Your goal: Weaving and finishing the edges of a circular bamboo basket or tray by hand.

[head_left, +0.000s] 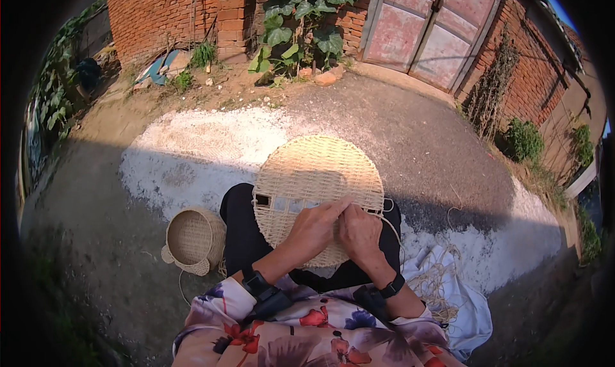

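Drawn close together, the fingers of the left hand [315, 225] and the right hand [360, 229] are bent over a round woven disc [314, 165]; whether a strand is pinched between them cannot be told, as the fingertips are partly hidden. The disc is laid across the lap, above dark trousers [238, 218], and is crossed by a row of openings, of which a dark one [262, 200] is seen at its left edge. At the right edge, beside the right hand, a loose cord [390, 222] is seen curving outward and down. Both forearms are partly covered by flowered sleeves, and a dark band is worn on each wrist.

On the ground to the left, a small woven basket [217, 234] is placed with its mouth tipped toward the viewer. To the right, tangled cord [435, 287] is heaped on a white sheet [473, 314]. Beyond, a brick wall [150, 21] is broken by a faded red gate [426, 31].
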A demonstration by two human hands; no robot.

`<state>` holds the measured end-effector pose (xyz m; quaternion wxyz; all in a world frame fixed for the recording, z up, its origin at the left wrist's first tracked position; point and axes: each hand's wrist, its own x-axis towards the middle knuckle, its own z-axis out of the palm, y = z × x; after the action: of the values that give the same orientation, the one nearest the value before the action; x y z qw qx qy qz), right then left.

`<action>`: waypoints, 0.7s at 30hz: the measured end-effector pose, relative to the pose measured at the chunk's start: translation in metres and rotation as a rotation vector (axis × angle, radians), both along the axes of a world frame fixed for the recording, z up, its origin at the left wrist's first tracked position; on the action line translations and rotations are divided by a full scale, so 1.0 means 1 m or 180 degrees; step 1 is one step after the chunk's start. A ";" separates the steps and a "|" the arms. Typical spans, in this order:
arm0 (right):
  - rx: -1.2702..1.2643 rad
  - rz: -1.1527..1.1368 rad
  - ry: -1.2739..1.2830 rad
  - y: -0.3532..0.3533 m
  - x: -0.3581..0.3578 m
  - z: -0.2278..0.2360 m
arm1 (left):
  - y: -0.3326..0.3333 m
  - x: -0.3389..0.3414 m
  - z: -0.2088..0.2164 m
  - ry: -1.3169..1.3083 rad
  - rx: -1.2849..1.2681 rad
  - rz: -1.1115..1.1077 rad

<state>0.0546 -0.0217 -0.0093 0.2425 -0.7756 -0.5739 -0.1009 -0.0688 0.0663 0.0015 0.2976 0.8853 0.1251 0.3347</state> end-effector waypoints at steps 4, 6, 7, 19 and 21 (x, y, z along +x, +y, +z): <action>0.0084 -0.0021 -0.0009 0.000 -0.005 0.000 | 0.007 0.006 0.004 0.0491 0.0333 0.0013; -0.0016 -0.0053 -0.0038 -0.002 -0.002 -0.002 | 0.011 0.010 0.002 0.0731 0.0406 -0.0143; -0.0016 -0.0051 -0.0045 -0.002 -0.002 -0.001 | 0.012 0.012 0.002 0.0724 0.0405 -0.0140; 0.0885 0.0101 0.2223 -0.031 0.067 -0.001 | 0.042 -0.041 0.008 0.0440 -0.1187 -0.0004; 0.0813 0.0174 0.2545 -0.032 0.074 -0.005 | 0.038 -0.050 -0.002 0.0219 -0.1194 0.0621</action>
<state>0.1282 -0.0538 -0.0141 0.5429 -0.7019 -0.4379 0.1442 -0.1184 0.1039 -0.0009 0.4189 0.8090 0.2804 0.3024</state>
